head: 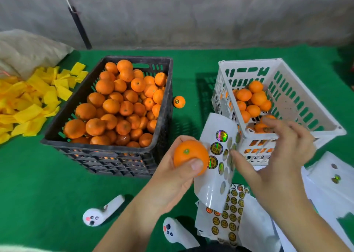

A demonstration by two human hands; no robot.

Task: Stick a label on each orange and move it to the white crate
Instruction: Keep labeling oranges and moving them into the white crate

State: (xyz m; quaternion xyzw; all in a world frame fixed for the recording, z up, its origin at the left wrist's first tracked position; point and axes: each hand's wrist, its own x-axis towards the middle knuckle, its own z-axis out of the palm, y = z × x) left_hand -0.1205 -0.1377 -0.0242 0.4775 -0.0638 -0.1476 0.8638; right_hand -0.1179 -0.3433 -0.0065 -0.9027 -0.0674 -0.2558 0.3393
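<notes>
My left hand (170, 179) grips an orange (188, 156), stem side up, in front of the black crate (107, 146), which is heaped with oranges. Right behind this orange stands a curled white label sheet (212, 177) with several round shiny labels. My right hand (275, 156), blurred, hovers with fingers spread at the sheet's right edge, its thumb touching the sheet, over the near corner of the white crate (249, 61). That crate holds several oranges. One labelled orange (179, 101) lies on the green mat between the crates.
More label sheets (229, 219) and peeled white backing (329, 184) lie at the lower right. Two white controllers (101, 211) (178, 232) rest on the mat near me. Yellow wrappers (28, 102) and a sack (28, 48) fill the left. A dark pole (80, 25) leans on the wall.
</notes>
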